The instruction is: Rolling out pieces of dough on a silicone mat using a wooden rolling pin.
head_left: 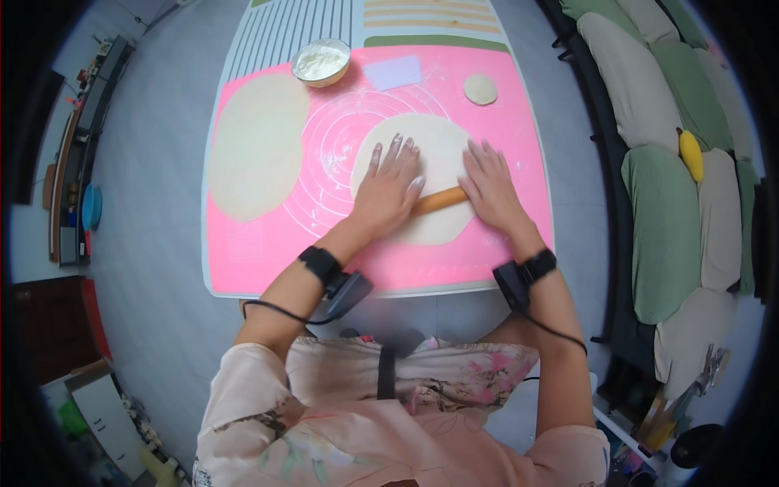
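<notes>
A wooden rolling pin lies slantwise across a wide, flat sheet of dough, its right side higher than its left. Over the pin's left part rests my left hand, fingers stretched and spread above the dough. My right hand lies flat over the pin's right part, its fingers extended too. Both palms hide the pin's ends. Another large, thin oval of dough is spread on the left side of the pink mat. A small round of dough sits at the mat's far right.
A glass bowl of white flour stands at the mat's far left, with a pale lilac scraper beside it. Loose flour dusts the mat. The table has rounded corners. A sofa with green and beige cushions runs along the right.
</notes>
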Demonstrator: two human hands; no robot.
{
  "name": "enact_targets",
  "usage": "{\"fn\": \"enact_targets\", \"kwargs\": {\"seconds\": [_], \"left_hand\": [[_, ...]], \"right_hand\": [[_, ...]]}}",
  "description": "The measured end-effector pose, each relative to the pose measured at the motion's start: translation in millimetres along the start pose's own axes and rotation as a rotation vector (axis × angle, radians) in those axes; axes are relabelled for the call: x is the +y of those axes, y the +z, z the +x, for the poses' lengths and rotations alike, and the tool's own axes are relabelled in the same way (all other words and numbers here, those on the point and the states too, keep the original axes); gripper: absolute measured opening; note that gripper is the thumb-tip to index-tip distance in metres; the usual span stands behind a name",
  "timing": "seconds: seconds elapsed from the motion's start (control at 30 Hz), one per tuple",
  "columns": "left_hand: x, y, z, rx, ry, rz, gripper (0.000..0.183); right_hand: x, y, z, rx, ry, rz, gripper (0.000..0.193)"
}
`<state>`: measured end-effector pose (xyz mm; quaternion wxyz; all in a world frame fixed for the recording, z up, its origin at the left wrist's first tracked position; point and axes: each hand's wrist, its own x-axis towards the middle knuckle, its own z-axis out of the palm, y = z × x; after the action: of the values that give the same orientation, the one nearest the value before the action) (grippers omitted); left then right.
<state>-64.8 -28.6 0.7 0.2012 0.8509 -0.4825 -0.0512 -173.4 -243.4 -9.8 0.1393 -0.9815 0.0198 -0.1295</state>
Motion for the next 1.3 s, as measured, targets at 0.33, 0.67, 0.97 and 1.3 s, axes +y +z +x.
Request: {"fn": "enact_targets", "kwargs": {"seconds": [0.33, 0.67, 0.97, 1.3], "left_hand": [[71.5, 39.7, -28.7, -0.011, -0.130, -0.028, 0.071], [4.7, 27.5, 40.9, 0.110, -0.130, 0.136, 0.066], [80.4, 44.3, -15.4, 0.045, -0.159, -0.034, 0.067], [28.3, 8.3, 2.7, 0.164, -0.199, -0.241, 0.054]], "right_hand": [[-9.2, -0.3, -32.4, -0.104, -0.019, -0.061, 0.059], [7.3, 25.8, 58.0, -0.009, 0.110, -0.205, 0.062], [0.7, -7.4, -25.9, -0.158, 0.096, -0.079, 0.055], [-19.7, -29.3, -70.4, -0.079, -0.004, 0.232, 0.038]]}}
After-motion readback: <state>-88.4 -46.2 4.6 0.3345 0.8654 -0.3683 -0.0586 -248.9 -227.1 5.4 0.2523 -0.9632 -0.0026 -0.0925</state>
